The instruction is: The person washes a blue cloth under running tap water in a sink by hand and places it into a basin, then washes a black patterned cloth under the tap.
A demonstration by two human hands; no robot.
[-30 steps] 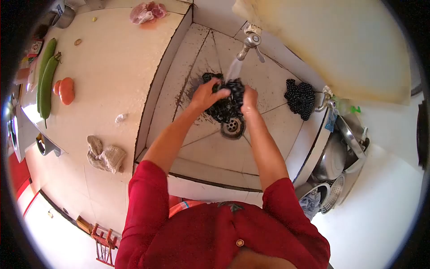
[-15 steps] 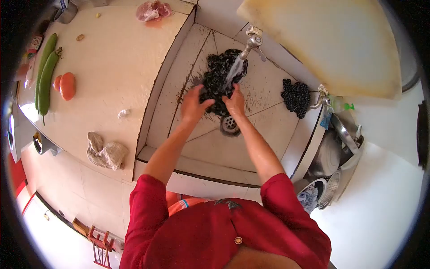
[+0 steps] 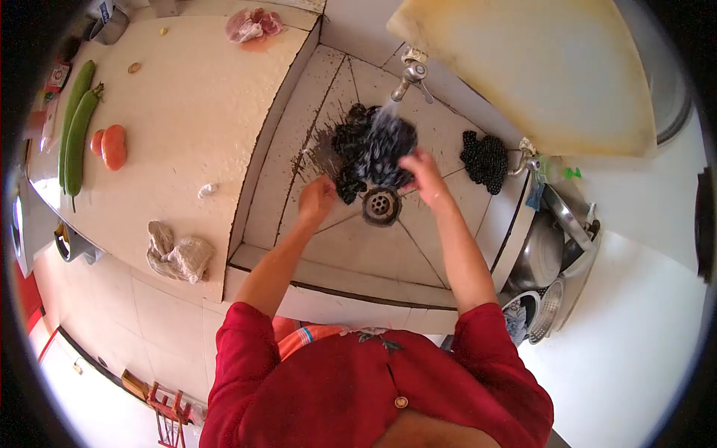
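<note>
A wet black patterned cloth (image 3: 388, 153) lies partly spread in the tiled sink (image 3: 358, 257), blurred by motion. Water from the metal tap (image 3: 412, 75) falls on its upper part. At the cloth's right edge, my right hand (image 3: 426, 178) grips it with bent fingers. My left hand (image 3: 317, 198) is closed at the lower left edge, its fingertips pinching the cloth there. Just below the cloth, the round drain (image 3: 382, 207) is uncovered. Dark splashes spot the tiles left of the cloth.
A second black dotted cloth (image 3: 485, 163) rests at the sink's right side by another tap (image 3: 525, 160). The left counter (image 3: 202, 112) holds green gourds (image 3: 77, 142), tomatoes (image 3: 113, 147), raw meat (image 3: 254, 26) and a rag (image 3: 178, 252). Metal pans (image 3: 539, 254) stand right of the sink.
My hands have moved apart, the right one to the right and the left one slightly lower. The cloth has been spread wider under the water, and the drain shows more fully.
</note>
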